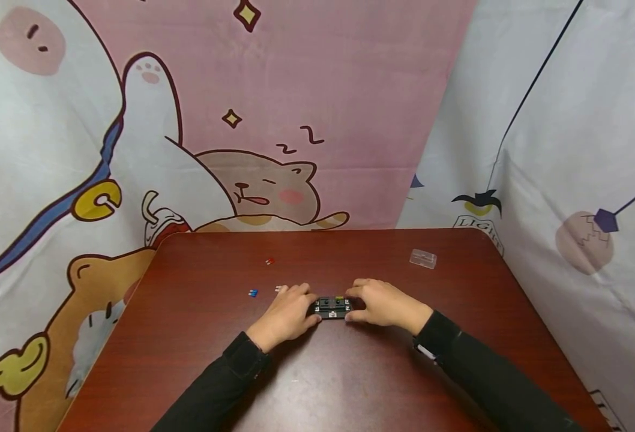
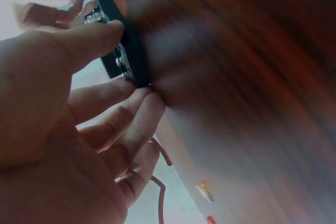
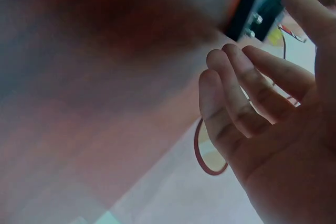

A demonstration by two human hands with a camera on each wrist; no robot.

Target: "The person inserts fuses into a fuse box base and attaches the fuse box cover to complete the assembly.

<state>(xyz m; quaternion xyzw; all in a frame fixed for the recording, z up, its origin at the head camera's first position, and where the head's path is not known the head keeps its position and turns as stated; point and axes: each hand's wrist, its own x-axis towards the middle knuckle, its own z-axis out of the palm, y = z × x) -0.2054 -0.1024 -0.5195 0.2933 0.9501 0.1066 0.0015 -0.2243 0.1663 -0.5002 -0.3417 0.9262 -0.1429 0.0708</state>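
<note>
A small black fuse block [image 1: 332, 308] with metal screw terminals lies on the table between the two hands. The left hand [image 1: 288, 315] pinches its left end, thumb on the near side and fingers at the end, as the left wrist view of the block [image 2: 132, 56] shows. At the other end is the right hand [image 1: 385, 303], its thumb at the near corner. In the right wrist view, the fingers of the right hand [image 3: 262, 114] stand loosely extended, with a gap below the block [image 3: 254, 14]. A yellow spot shows on top of the block.
Small blade fuses lie left of the block: a blue one [image 1: 252, 293], a red one [image 1: 270, 261] and a pale one [image 1: 278, 288] beside the left hand. A clear plastic cover [image 1: 423, 258] lies at the back right of the brown table [image 1: 198, 342]. Printed cloth hangs behind.
</note>
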